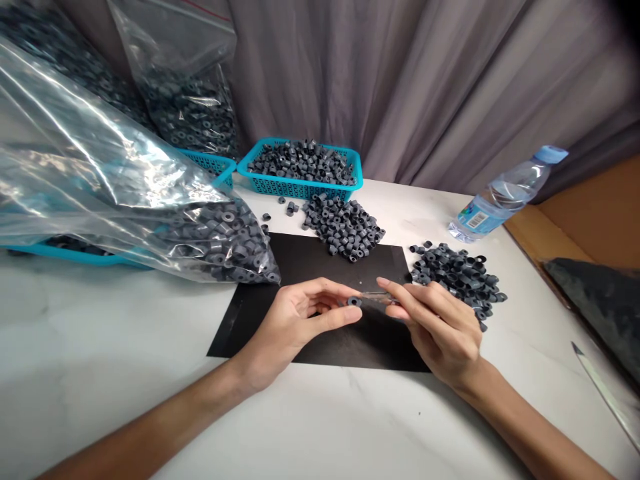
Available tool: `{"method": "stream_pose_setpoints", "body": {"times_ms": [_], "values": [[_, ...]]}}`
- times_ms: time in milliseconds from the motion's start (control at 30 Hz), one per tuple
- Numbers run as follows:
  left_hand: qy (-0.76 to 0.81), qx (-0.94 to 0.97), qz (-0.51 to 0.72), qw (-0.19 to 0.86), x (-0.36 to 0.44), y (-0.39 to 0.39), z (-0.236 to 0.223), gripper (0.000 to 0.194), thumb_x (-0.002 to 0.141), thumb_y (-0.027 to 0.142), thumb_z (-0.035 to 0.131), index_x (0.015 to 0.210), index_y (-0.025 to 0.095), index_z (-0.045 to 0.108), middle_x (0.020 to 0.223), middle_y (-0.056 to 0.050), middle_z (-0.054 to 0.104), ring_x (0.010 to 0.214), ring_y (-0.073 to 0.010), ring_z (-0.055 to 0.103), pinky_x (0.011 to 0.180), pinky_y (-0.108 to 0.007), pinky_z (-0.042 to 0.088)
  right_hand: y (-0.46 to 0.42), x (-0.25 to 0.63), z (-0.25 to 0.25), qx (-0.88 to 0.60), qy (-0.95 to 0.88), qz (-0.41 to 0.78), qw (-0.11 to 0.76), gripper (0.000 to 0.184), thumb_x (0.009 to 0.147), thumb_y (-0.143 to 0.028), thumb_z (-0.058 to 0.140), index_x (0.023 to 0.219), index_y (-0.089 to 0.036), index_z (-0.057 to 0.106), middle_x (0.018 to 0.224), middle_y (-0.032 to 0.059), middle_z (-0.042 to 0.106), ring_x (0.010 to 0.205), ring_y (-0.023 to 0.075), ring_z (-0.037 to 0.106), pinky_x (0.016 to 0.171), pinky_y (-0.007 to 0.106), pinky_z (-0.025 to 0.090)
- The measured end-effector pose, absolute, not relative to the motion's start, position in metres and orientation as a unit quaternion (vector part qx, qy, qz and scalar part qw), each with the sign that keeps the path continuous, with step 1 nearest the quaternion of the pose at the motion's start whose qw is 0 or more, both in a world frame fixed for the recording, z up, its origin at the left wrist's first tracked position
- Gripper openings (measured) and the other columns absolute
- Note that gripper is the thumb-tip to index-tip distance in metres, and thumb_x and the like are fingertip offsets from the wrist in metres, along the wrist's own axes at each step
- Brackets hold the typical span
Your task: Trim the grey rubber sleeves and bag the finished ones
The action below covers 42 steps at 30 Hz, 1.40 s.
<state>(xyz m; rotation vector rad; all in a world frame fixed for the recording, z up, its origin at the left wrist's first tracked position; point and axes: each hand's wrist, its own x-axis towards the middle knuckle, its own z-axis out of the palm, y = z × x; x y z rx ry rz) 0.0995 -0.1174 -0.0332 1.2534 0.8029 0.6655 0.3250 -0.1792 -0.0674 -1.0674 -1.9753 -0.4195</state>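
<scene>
Between the thumb and fingers of my left hand is a small dark grey ring-shaped piece, its hole facing me. My right hand pinches a slim, shiny tool that looks like a small blade or tweezers; its exact kind is unclear. The tool's tip points left and meets or nearly meets the ring piece. Both hands are above a black mat. One heap of similar grey pieces lies at the mat's far edge, and another heap lies just beyond my right hand.
A blue basket full of grey pieces stands at the back. A large clear bag of pieces leans in from the left, over another basket. At the right are a water bottle and a cardboard box. A grey curtain hangs behind.
</scene>
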Motion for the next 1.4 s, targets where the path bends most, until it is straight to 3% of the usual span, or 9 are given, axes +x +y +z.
{"method": "stream_pose_setpoints", "body": {"times_ms": [400, 633, 833, 1100, 1400], "values": [[0.35, 0.573, 0.316, 0.671, 0.1002, -0.1176, -0.0329, 0.021, 0.081, 0.031, 0.084, 0.1, 0.025, 0.078, 0.098, 0.002, 0.075, 0.094, -0.0125, 0.066, 0.087, -0.023, 0.048, -0.1798, 0.3265, -0.0686, -0.421, -0.799, -0.161, 0.398, 0.062, 0.092, -0.005, 0.068, 0.151, -0.016, 0.05, 0.098, 0.0099, 0.071, 0.075, 0.0161, 0.059, 0.067, 0.031, 0.047], [0.347, 0.585, 0.31, 0.664, 0.0987, -0.1164, -0.0347, 0.018, 0.095, 0.035, 0.068, 0.108, 0.024, 0.075, 0.098, 0.0, 0.076, 0.088, -0.0111, 0.069, 0.082, -0.021, 0.052, -0.1779, 0.3249, -0.0688, -0.441, -0.78, -0.136, 0.422, 0.061, 0.095, -0.006, 0.063, 0.152, -0.023, 0.049, 0.099, 0.0076, 0.069, 0.078, 0.0159, 0.062, 0.069, 0.029, 0.049], [0.346, 0.576, 0.308, 0.674, 0.1013, -0.1162, -0.0339, 0.019, 0.097, 0.038, 0.066, 0.103, 0.02, 0.067, 0.095, -0.002, 0.079, 0.086, -0.0133, 0.072, 0.081, -0.023, 0.053, -0.1764, 0.3247, -0.0701, -0.458, -0.766, -0.122, 0.435, 0.059, 0.096, -0.007, 0.063, 0.151, -0.026, 0.051, 0.102, 0.007, 0.069, 0.08, 0.0159, 0.063, 0.071, 0.029, 0.05], [0.353, 0.533, 0.282, 0.715, 0.0985, -0.1176, -0.0341, 0.022, 0.096, 0.04, 0.066, 0.098, 0.018, 0.066, 0.1, -0.006, 0.079, 0.1, -0.018, 0.072, 0.09, -0.028, 0.051, -0.1744, 0.324, -0.0715, -0.462, -0.767, -0.109, 0.432, 0.054, 0.096, -0.008, 0.063, 0.147, -0.023, 0.055, 0.102, 0.0074, 0.068, 0.08, 0.0153, 0.063, 0.071, 0.028, 0.05], [0.362, 0.475, 0.287, 0.748, 0.0997, -0.1164, -0.0306, 0.019, 0.092, 0.036, 0.071, 0.087, 0.017, 0.068, 0.094, -0.003, 0.07, 0.1, -0.0157, 0.063, 0.092, -0.027, 0.045, -0.1755, 0.3237, -0.0712, -0.472, -0.769, -0.102, 0.419, 0.048, 0.1, -0.014, 0.059, 0.147, -0.023, 0.055, 0.097, 0.0075, 0.068, 0.078, 0.0157, 0.063, 0.068, 0.029, 0.05]]}}
